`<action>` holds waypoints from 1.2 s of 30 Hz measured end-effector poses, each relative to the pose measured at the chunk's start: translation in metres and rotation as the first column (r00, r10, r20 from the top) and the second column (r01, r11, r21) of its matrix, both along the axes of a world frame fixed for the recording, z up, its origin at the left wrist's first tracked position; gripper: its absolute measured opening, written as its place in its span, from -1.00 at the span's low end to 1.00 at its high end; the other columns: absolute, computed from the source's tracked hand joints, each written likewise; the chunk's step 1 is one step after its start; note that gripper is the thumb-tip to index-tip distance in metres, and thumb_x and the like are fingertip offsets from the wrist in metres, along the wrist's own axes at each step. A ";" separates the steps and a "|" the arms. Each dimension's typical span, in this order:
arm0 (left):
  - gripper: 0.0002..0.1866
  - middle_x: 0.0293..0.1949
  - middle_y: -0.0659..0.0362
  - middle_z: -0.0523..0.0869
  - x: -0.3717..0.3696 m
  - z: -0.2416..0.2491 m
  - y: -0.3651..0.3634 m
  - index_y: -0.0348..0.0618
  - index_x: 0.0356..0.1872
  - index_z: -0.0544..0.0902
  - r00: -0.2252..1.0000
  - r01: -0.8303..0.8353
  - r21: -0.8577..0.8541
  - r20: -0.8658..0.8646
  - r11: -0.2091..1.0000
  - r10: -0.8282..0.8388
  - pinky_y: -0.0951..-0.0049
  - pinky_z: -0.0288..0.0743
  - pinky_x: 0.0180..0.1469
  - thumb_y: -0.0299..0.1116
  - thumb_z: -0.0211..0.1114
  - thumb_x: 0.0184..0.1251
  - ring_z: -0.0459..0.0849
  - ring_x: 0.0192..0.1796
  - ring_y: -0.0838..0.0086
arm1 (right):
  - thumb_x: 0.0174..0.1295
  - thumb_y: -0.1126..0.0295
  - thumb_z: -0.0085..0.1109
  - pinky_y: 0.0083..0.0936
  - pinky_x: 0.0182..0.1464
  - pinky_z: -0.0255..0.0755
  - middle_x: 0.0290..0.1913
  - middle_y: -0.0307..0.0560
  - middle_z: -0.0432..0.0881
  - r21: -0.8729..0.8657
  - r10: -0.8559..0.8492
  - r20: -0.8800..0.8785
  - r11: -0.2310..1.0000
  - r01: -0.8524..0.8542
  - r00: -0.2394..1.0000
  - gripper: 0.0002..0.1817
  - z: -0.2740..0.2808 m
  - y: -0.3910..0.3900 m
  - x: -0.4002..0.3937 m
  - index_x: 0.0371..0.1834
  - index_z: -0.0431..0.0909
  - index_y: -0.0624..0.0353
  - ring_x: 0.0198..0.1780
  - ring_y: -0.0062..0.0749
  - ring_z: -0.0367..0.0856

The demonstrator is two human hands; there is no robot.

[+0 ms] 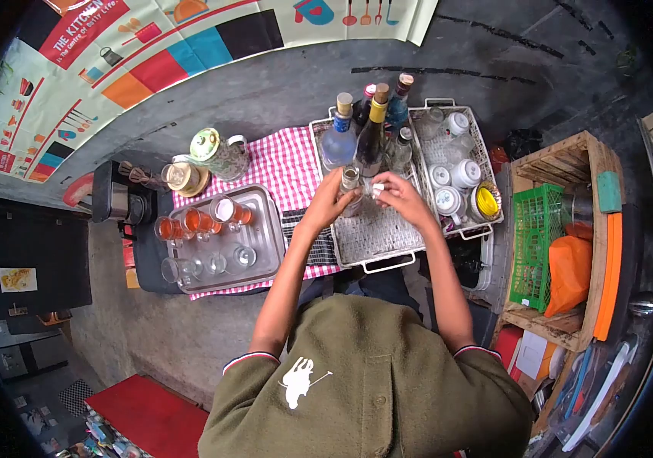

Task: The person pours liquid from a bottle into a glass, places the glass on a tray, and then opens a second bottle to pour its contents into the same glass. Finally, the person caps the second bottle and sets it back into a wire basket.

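My left hand is wrapped around a clear glass bottle that stands at the front of a white wire tray. The mouth of this bottle looks uncovered. Just to its right, my right hand pinches a small white cap between thumb and fingers. Behind my hands, in the same tray, are a blue-tinted bottle, a dark bottle with a yellow neck and a smaller clear bottle.
A metal tray on a checked cloth holds glasses of red drink and several clear glasses. A glass pitcher stands behind. Rightward are a rack of white mugs and a wooden crate.
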State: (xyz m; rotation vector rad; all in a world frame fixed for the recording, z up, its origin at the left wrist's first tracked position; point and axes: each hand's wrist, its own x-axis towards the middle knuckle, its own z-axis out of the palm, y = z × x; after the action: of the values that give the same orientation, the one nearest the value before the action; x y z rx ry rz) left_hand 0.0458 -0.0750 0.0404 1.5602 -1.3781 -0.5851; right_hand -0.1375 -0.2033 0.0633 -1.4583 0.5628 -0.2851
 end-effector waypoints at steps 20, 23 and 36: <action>-0.40 0.31 -0.12 0.47 -0.005 0.001 -0.001 -0.22 0.35 0.34 0.989 0.051 -0.027 -0.140 0.998 -0.054 0.13 0.24 0.42 -0.43 0.30 0.30 0.40 0.39 -0.02 | 0.10 0.45 0.35 -0.36 0.01 0.52 -0.12 -0.03 0.63 -0.667 0.193 -0.074 0.719 -0.192 0.978 -0.66 0.085 -0.004 0.052 -0.04 0.55 0.22 -0.06 -0.26 0.66; -0.44 0.29 -0.14 0.47 -0.007 -0.005 -0.003 -0.23 0.31 0.36 0.992 0.026 -0.029 -0.120 0.999 -0.029 0.11 0.23 0.41 -0.42 0.29 0.30 0.41 0.37 -0.04 | 0.09 0.46 0.33 -0.28 0.12 0.49 -0.02 0.03 0.63 -0.765 0.293 -0.056 0.602 -0.229 0.955 -0.59 0.087 -0.010 0.054 0.05 0.55 0.22 0.05 -0.11 0.62; -0.53 0.20 -0.11 0.47 -0.009 -0.025 -0.012 -0.23 0.26 0.38 1.000 0.025 -0.127 0.002 0.992 -0.024 0.10 0.24 0.35 -0.35 0.25 0.40 0.40 0.26 -0.03 | 0.03 0.43 0.43 -0.16 -0.06 0.53 -0.19 0.08 0.60 -0.823 0.296 -0.420 0.274 -0.497 0.858 -0.64 0.113 -0.019 0.071 -0.11 0.58 0.24 -0.11 0.05 0.66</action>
State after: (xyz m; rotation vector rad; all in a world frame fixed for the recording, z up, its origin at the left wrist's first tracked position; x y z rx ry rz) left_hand 0.0364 -0.0867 0.0154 1.4435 -1.4095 -0.5014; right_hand -0.0663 -0.2228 0.1759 -2.7263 0.0857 -0.0131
